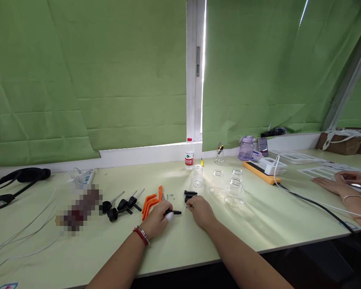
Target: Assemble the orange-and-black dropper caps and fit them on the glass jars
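Observation:
My left hand (159,218) is closed around a slim black cylindrical part (176,212), which points right, just above the table. My right hand (202,210) rests on the table with its fingers curled, fingertips pinching at a small metal coil spring (187,206). Just beyond those fingers lie several black ridged cylindrical parts (190,193), partly hidden by the hand. Left of my left hand are several orange angled handles (149,204). Farther left lie black round pieces with metal shafts (122,204). Tiny metal bits (171,195) lie beyond my left hand.
Several clear glass jars (235,192) stand to the right. Behind are a water bottle (189,154) and a purple jug (246,148). An orange power strip (260,173) trails cables. Another person's hands (339,184) are at far right. White cables (33,222) cross the left side.

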A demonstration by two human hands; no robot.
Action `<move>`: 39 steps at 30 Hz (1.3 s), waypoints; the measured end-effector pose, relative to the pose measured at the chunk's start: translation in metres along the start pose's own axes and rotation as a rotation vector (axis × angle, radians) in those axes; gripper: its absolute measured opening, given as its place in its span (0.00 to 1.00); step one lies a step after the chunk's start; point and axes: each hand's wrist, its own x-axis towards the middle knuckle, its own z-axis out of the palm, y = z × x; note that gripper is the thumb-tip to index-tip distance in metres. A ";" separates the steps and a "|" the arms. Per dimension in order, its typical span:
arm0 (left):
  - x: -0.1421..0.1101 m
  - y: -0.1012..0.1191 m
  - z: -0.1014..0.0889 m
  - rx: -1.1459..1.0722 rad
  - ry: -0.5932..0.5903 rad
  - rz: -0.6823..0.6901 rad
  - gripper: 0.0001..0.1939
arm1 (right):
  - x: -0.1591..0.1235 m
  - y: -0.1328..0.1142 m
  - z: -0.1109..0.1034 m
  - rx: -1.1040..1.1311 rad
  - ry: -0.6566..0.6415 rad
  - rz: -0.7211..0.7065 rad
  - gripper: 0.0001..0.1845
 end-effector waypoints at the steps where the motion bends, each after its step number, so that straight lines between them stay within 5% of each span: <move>1: 0.000 0.000 0.000 -0.017 0.009 0.012 0.04 | 0.000 -0.001 0.000 -0.002 -0.010 -0.024 0.16; 14: 0.000 0.003 -0.004 -0.294 0.052 -0.131 0.07 | -0.001 -0.014 0.005 -0.048 -0.135 -0.264 0.22; 24: 0.001 0.004 -0.002 -0.407 0.006 -0.140 0.11 | 0.005 -0.002 0.008 0.175 -0.107 -0.172 0.16; 34: -0.001 -0.003 0.004 -0.517 -0.231 -0.166 0.10 | 0.003 -0.001 0.000 0.469 -0.157 -0.032 0.12; 39: -0.001 -0.003 0.004 -0.535 -0.184 -0.129 0.10 | 0.002 0.000 0.000 0.502 -0.168 -0.044 0.10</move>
